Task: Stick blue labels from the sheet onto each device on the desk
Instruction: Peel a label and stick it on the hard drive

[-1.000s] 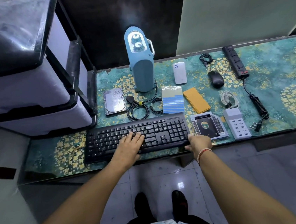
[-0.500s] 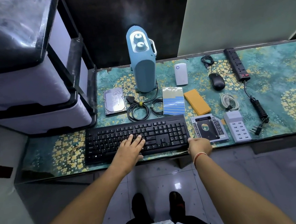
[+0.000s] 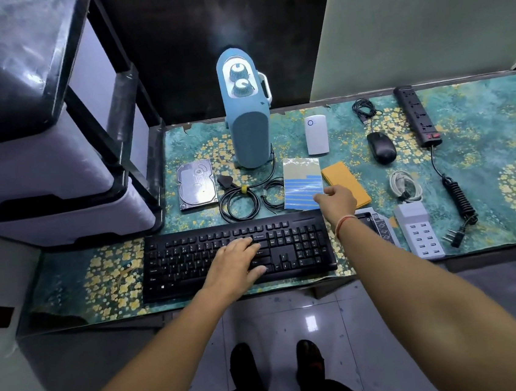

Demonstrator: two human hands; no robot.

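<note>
Floral teal desk carried the devices, all read off the black keyboard. Left hand lay flat on its keys, fingers straight — probably steadying it. Just behind its right end sat the label sheet; right hand touched the sheet's corner, grip unclear. No containers on the desk.
</note>
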